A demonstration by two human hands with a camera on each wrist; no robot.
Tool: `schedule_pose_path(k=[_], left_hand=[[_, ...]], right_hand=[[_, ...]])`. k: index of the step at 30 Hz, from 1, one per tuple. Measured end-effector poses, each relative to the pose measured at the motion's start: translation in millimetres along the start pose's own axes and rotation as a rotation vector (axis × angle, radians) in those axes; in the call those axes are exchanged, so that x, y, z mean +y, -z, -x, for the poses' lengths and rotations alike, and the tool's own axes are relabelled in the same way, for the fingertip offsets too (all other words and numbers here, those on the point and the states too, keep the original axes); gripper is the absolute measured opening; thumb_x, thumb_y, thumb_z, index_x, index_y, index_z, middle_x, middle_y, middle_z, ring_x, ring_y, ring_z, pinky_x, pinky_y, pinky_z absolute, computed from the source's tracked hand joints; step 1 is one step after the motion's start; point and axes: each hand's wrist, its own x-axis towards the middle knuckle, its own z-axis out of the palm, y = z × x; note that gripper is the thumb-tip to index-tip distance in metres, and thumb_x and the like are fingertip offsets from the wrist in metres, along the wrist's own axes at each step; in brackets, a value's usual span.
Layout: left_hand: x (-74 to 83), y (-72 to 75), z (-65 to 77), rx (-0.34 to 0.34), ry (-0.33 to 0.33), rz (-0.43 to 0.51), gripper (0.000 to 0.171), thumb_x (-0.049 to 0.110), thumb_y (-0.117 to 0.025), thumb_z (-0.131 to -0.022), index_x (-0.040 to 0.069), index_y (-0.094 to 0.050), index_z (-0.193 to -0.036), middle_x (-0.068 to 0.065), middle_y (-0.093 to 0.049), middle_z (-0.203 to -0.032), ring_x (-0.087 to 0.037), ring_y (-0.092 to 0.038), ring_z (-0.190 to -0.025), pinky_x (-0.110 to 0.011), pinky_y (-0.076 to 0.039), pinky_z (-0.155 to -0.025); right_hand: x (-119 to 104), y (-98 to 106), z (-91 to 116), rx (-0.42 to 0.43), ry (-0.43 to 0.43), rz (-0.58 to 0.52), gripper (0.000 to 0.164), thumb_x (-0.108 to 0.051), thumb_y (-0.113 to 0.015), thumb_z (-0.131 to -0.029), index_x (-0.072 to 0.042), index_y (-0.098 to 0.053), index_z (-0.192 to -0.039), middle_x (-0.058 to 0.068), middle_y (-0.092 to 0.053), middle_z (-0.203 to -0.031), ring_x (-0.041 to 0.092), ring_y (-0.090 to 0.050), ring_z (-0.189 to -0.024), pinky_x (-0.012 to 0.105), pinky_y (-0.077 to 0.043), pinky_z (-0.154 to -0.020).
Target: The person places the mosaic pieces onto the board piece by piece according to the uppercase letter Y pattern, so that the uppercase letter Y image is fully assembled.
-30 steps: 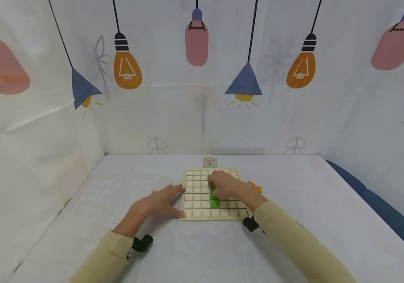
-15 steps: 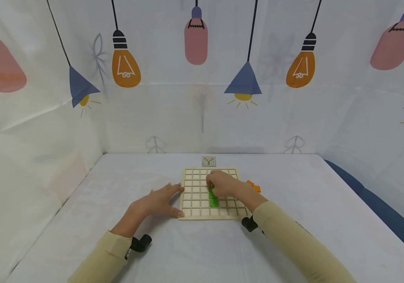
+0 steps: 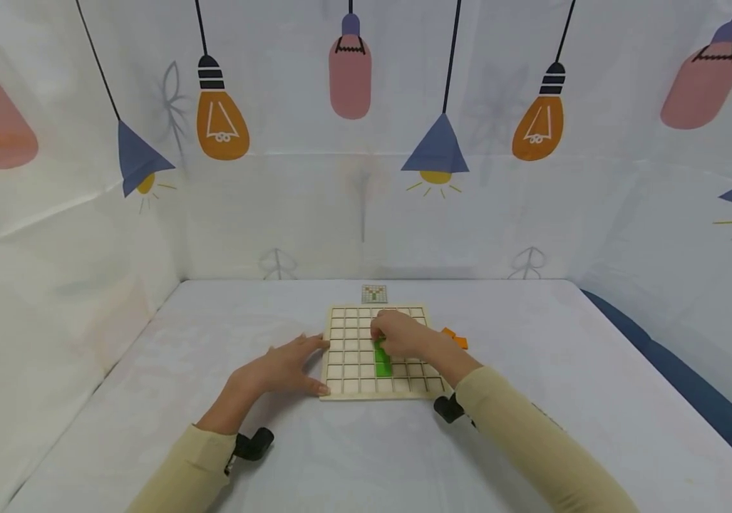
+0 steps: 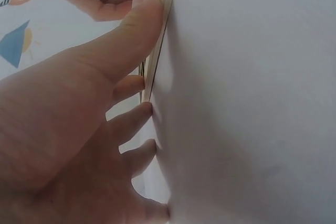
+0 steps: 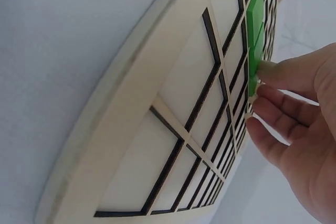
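Note:
A pale wooden grid board (image 3: 351, 349) lies flat on the white table. Green square tiles (image 3: 383, 362) fill a short column of its cells. My right hand (image 3: 400, 335) is over the far end of that column. In the right wrist view, its thumb and fingertips pinch a green tile (image 5: 253, 84) at the board, partly hidden by the fingers. My left hand (image 3: 285, 367) has its fingers spread along the board's left side. In the left wrist view, the left thumb (image 4: 137, 35) lies on the board's edge and the fingertips reach down beside it.
Orange tiles (image 3: 455, 338) lie just right of the board, near the right forearm. Behind the board is a small card (image 3: 374, 293) printed with a coloured grid pattern. A white curtain (image 3: 314, 214) with lamp prints hangs beyond the table's far edge.
The head view has turned slightly, so everything sits a little further left. Both hands keep nearly the same place on the board, and the right fingers stay at the green column.

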Motion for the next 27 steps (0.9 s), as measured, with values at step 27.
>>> schedule_pose_path(k=[27], left_hand=[[-0.9,-0.6,-1.5,0.006,-0.005,0.002,0.090,0.056,-0.079,-0.077,0.023,-0.041,-0.152,-0.003,-0.029,-0.165,-0.031,-0.020,-0.154,-0.078,-0.013,-0.112]], right_hand=[[0.2,1.7,5.0,0.006,0.055,0.058,0.013,-0.001,-0.064,-0.093,-0.010,-0.072,-0.098,0.001,-0.065,-0.098,0.013,-0.058,-0.089,0.030,-0.053,-0.082]])
